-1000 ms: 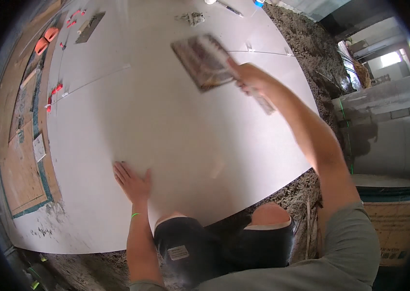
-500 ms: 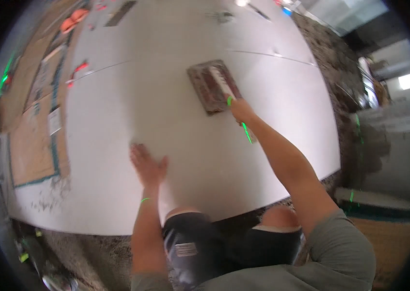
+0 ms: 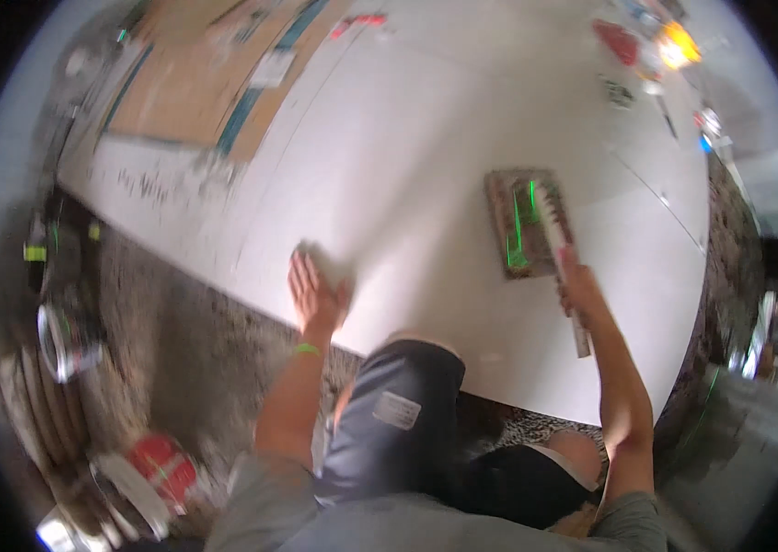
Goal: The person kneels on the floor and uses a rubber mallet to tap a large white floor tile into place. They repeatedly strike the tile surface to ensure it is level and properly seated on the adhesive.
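Note:
My left hand (image 3: 318, 296) lies flat on a large white panel (image 3: 398, 193), close to its near edge, fingers stretched out and holding nothing. Closed around a long pale handle, my right hand (image 3: 582, 281) is over the right part of the panel. The handle belongs to a rectangular, reddish-brown, dirt-coated tool (image 3: 504, 228) whose broad head lies on or just above the white surface; contact cannot be told. Its handle sticks out past my fist toward me. Bright green streaks of light cross the head. Blur hides the tool's exact kind.
Brown cardboard (image 3: 182, 92) with teal edging covers the panel's far left. A red piece (image 3: 616, 42) and small items lie far right. Beyond the near edge is rough dark ground (image 3: 186, 368), with a red round object (image 3: 163, 469) and pale thick tubes (image 3: 44, 409).
The view has swung left, so the panel and cardboard appear turned and shifted right. My left hand now rests nearer the panel's edge. The tool stays in my right hand.

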Motion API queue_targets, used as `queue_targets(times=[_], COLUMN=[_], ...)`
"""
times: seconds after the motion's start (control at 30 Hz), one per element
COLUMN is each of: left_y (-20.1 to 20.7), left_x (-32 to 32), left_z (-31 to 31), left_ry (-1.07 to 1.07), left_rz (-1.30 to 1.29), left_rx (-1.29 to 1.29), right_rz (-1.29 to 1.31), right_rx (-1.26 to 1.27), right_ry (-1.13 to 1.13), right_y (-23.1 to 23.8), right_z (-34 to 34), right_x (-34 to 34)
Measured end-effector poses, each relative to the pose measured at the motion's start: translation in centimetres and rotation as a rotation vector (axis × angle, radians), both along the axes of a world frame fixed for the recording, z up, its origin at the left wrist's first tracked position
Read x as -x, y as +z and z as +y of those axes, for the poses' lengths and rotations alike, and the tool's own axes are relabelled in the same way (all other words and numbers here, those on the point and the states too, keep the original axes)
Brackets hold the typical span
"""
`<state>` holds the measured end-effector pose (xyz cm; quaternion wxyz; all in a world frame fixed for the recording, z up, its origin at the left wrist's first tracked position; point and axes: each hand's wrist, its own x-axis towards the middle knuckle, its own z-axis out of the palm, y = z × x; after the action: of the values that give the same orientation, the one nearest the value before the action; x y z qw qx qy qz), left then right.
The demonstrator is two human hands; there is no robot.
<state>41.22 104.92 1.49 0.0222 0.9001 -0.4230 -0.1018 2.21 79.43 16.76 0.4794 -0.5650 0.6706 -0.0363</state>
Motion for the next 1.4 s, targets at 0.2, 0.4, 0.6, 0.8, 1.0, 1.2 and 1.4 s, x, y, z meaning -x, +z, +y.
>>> queue_targets(times=[0.2, 0.4, 0.6, 0.8, 1.0, 1.2, 1.4], left_y=[-1.9, -2.0, -1.9, -2.9, -2.5, -0.8, -2.1], left_x=[-0.2, -0.7, -1.3, -1.0, -1.1, -2.4, -2.8], left_z=[0.4, 0.6, 0.7, 1.5, 1.1, 2.9, 5.6], left_ry=[-0.046, -0.025, -0.071, -0.076, -0.053, 0.016, 0.337], left_rz=[-0.024, 0.049, 0.026, 0.048, 0.081, 0.104, -0.048], left_rx=[0.316, 0.327, 0.277, 0.334, 0.256, 0.068, 0.199], right_rz=[0.107, 0.451, -0.005, -0.226, 0.393, 0.140, -0.246], right_rx=[0.548, 0.533, -0.097, 0.693, 0.212, -0.090, 0.119], right_ry=[0.236, 1.013, 0.353, 0.507, 0.821, 0.477, 0.535], right_y=[6.8, -5.9, 5.3, -1.3, -10.3, -3.1, 7.2], right_z=[5.2, 10.6, 5.4, 11.4, 10.5, 8.7, 9.0], right_x=[4.6, 1.7, -6.1, -2.4, -3.9, -16.9, -14.5])
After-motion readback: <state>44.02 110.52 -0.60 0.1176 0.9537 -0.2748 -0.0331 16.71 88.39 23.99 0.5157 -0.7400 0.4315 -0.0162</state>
